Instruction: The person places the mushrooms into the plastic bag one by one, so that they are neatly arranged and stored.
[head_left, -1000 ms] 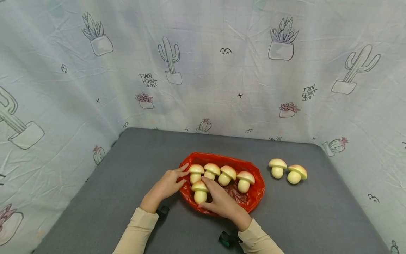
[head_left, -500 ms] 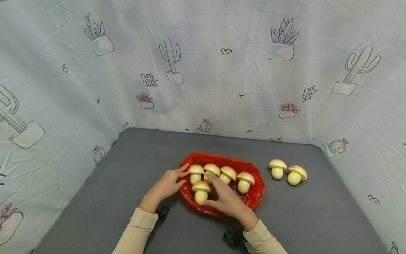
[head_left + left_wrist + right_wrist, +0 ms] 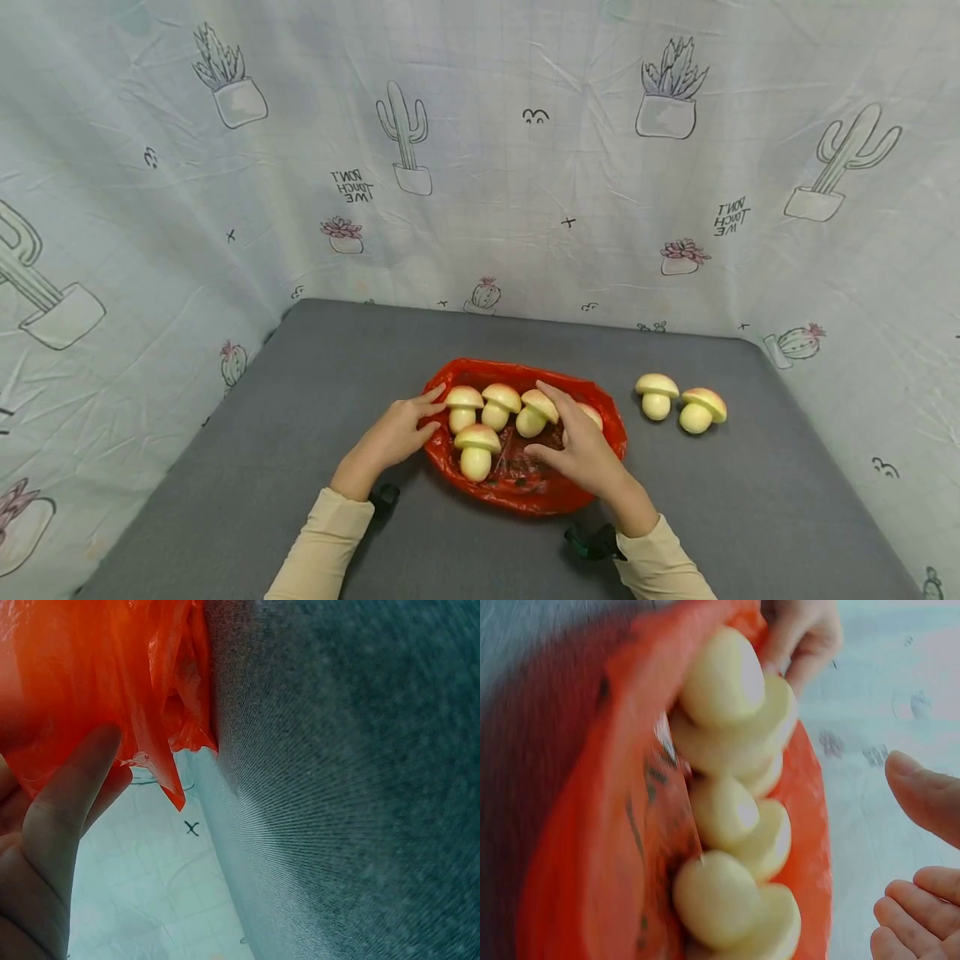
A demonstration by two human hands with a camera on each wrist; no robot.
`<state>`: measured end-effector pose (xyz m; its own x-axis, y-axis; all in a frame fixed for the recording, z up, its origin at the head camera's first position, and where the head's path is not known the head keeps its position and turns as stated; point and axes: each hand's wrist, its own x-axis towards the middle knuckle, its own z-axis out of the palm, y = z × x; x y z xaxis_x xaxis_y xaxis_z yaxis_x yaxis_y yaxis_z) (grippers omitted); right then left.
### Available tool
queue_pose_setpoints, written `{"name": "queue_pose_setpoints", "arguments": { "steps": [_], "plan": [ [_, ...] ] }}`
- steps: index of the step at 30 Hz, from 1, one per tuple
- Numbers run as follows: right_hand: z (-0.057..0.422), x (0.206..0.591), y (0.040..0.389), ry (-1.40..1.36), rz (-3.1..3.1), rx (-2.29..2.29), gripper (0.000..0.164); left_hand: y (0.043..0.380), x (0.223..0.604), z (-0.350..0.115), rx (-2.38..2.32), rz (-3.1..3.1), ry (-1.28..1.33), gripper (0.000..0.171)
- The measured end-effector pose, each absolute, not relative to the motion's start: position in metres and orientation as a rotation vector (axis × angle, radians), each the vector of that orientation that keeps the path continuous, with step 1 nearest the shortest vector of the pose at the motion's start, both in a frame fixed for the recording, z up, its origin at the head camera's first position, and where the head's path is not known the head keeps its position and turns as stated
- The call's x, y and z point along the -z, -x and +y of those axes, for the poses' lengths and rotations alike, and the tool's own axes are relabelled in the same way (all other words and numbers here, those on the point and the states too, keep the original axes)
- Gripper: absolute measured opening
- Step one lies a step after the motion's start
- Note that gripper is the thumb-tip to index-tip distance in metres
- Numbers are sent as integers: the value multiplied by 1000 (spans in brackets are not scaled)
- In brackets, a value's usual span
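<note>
A red plastic bag (image 3: pixel 517 502) lies spread wide in the head view. Several toy mushrooms (image 3: pixel 500 407) with pale stalks and pinkish-yellow caps stand in a row along its far side. In front of the row, at the left, is another toy mushroom (image 3: pixel 477 452). My left hand (image 3: pixel 397 432) holds the bag's left side, its thumb (image 3: pixel 75 776) against the red plastic in the left wrist view. My right hand (image 3: pixel 588 454) hovers over the bag's right part, fingers apart and nothing between them. It partly hides the rightmost toy mushroom (image 3: pixel 592 414).
Two more toy mushrooms, one upright (image 3: pixel 656 397) and one leaning (image 3: pixel 701 411), are on the grey table (image 3: pixel 750 500) right of the bag. A pale curtain (image 3: pixel 480 167) with cactus drawings encloses the back and sides.
My right hand has let go of the front-left toy mushroom and moved right across the bag. That mushroom stays inside. My left hand has kept its place.
</note>
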<state>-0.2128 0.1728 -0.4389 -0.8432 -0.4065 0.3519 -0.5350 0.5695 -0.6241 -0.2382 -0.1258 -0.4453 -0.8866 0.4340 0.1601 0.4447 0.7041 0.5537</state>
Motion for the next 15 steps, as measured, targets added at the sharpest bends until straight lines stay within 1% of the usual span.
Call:
{"name": "queue_pose_setpoints", "arguments": {
  "steps": [15],
  "plan": [
    [227, 431, 213, -645, -2536, -1112, 81, 238, 444, -125, 898, -2899, 749, 39]
  ]
}}
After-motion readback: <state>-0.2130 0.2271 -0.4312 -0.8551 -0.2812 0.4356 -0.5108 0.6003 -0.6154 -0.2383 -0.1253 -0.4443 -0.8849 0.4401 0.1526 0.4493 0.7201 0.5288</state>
